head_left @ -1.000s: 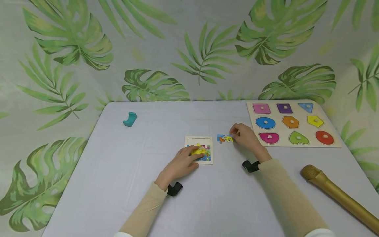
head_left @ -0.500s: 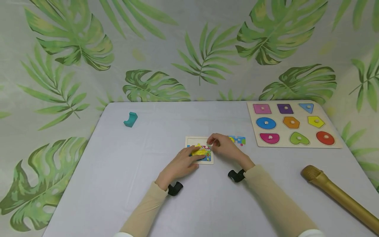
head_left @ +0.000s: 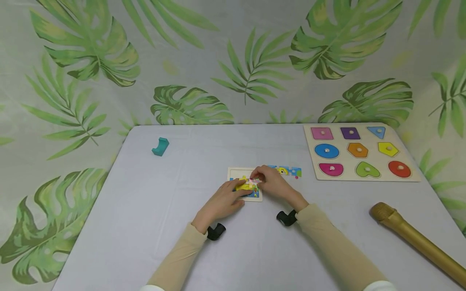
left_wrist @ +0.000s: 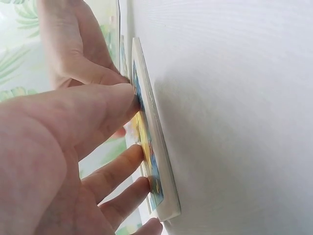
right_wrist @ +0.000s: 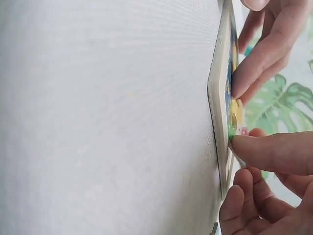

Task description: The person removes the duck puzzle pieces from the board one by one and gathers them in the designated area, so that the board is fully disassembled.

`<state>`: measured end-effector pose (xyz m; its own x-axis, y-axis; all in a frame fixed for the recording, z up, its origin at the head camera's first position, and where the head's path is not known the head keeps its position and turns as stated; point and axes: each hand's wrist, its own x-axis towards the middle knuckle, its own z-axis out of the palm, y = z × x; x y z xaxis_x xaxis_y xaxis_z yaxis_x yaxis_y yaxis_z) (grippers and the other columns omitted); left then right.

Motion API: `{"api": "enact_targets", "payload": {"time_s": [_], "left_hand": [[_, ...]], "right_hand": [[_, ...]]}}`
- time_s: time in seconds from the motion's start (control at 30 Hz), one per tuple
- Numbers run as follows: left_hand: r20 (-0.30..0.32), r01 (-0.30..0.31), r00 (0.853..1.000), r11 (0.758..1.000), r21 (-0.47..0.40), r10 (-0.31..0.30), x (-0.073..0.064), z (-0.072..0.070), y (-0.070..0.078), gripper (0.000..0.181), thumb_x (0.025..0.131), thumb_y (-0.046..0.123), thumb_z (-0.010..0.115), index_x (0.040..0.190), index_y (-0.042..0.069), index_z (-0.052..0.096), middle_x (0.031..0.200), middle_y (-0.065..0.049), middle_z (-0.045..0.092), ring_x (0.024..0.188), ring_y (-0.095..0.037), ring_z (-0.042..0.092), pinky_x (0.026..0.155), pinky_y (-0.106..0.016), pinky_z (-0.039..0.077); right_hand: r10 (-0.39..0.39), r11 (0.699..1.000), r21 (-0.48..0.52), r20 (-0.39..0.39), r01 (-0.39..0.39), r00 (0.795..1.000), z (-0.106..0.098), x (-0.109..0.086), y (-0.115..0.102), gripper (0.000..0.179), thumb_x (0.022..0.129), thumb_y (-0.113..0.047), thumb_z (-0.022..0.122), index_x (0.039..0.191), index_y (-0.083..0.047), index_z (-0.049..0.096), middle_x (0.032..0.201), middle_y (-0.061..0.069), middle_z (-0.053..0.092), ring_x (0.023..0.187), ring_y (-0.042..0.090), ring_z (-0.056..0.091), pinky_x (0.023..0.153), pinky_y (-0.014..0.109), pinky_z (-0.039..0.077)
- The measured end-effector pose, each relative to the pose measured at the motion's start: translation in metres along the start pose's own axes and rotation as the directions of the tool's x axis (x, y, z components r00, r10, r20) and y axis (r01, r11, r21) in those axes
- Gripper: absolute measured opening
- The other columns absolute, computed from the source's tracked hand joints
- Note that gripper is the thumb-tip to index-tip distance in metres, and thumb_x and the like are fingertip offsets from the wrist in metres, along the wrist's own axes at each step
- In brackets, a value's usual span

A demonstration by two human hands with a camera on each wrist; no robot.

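A small wooden jigsaw tray (head_left: 260, 198) with a bright yellow and blue picture lies mid-table. My left hand (head_left: 221, 199) rests on it, fingers spread over the yellow part and covering much of the picture. At the tray's right side, my right hand (head_left: 274, 184) pinches a thin puzzle piece (right_wrist: 238, 157) between thumb and forefinger. That piece is tilted against the picture in the right wrist view, and the fingertips hide most of it. The tray's upper strip shows bare pale wood. Loose puzzle pieces (head_left: 284, 171) lie just beyond the right hand.
A shape board (head_left: 313, 176) with several knobbed colored shapes lies at the back right. Nearer on that side is a gold microphone (head_left: 418, 238). A teal curved block (head_left: 160, 146) stands at the back left. A leaf-print cloth (head_left: 251, 60) hangs behind the table.
The right hand has moved left from the loose pieces to the tray, bringing a puzzle piece, then shifted slightly farther onto the picture. The left hand has stayed on the tray.
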<state>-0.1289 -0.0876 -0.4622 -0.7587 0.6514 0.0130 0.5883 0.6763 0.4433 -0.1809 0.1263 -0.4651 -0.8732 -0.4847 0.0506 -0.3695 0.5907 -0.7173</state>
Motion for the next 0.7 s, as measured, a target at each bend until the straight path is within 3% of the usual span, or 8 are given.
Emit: {"api": "enact_targets", "payload": {"time_s": [0.43,0.7], "left_hand": [[0.013,0.033,0.999,0.999,-0.002,-0.033,0.0012,0.0002,0.0026,0.038,0.097,0.02,0.058,0.134,0.016,0.058,0.147,-0.015,0.038,0.136,-0.036,0.029,0.112,-0.046,0.022],[0.019,0.041,0.999,0.999,0.008,-0.041,0.0014,0.0004,0.0025,0.037,0.097,0.02,0.057,0.134,0.017,0.058,0.147,-0.014,0.038,0.136,-0.036,0.029,0.111,-0.046,0.022]], "right_hand": [[0.022,0.999,0.026,-0.007,-0.021,1.0,0.0018,0.0012,-0.0022,0.024,0.081,0.012,0.062,0.097,-0.006,0.065,0.088,0.005,0.056,0.079,0.02,0.049,0.071,0.031,0.043],[0.071,0.985,0.157,-0.009,-0.069,0.997,-0.0012,0.001,0.0041,0.019,0.086,0.007,0.059,0.096,-0.008,0.066,0.085,0.005,0.058,0.08,0.021,0.052,0.073,0.032,0.045]]}}
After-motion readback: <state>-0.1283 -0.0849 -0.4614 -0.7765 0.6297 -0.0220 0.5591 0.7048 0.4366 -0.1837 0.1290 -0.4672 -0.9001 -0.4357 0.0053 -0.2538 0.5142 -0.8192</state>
